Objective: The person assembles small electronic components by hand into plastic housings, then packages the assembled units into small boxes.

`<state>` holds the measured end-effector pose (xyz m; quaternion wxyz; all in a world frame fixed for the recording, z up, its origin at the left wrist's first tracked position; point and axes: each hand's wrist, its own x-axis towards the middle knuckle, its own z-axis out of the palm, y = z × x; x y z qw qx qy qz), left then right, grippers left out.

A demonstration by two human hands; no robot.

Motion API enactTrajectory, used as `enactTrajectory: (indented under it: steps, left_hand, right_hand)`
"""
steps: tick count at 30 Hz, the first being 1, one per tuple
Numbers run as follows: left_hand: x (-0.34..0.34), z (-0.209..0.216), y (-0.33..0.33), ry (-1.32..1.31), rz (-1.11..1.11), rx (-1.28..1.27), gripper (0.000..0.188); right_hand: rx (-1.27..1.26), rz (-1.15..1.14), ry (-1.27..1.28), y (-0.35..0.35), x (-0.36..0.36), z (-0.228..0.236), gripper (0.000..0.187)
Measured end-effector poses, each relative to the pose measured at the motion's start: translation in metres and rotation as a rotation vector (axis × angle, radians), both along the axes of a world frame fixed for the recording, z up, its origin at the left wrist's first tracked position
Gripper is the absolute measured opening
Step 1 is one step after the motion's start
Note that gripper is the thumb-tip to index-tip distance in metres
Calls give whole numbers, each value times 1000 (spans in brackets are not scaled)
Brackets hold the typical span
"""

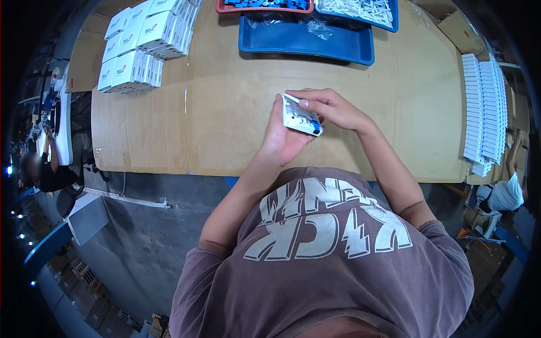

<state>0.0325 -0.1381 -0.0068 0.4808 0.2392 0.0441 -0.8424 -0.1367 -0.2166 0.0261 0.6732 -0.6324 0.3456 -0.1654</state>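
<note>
A small white box (pixel 298 130) is held above the cardboard-covered table, its open side turned up toward me. Inside it lie a clear plastic bag (pixel 297 114) and a small blue piece (pixel 316 126) at the near right corner; finer details are too small to tell. My left hand (pixel 277 133) cradles the box from the left and below, palm up. From the right, my right hand (pixel 337 110) closes on the far edge of the box, with its thumb over the opening and its fingers along the far side.
Stacked white boxes (pixel 127 70) stand at the far left. Beyond my hands are a blue tray (pixel 307 49) with clear plastic in it, a red tray (pixel 265 10) of blue pieces and another blue tray (pixel 394 25) of white pieces. Rows of white boxes (pixel 483 107) line the right edge.
</note>
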Motion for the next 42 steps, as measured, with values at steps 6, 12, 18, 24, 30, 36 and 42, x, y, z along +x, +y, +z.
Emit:
enactTrajectory:
  steps: [6,12,18,24,30,36,42]
  left_hand:
    - [-3,-3,-4,46,-22,17,66]
    - [-5,-5,-6,64,-56,62,65]
    - [-5,1,-13,85,-86,162,61]
    - [-7,3,-18,46,-115,192,58]
    - [-6,8,-23,25,-110,215,57]
    - [1,14,-25,-79,-81,190,60]
    - [2,26,-22,-242,-61,128,64]
  right_hand:
    - [83,-10,52,-7,-6,3,46]
    - [62,-19,91,-8,-8,-2,44]
    - [65,-63,148,-11,-5,1,46]
    - [46,-31,163,-17,-8,-1,48]
    - [28,19,180,-21,-8,-7,48]
    - [-2,15,82,-10,0,-7,47]
    - [-31,1,-66,6,5,-3,50]
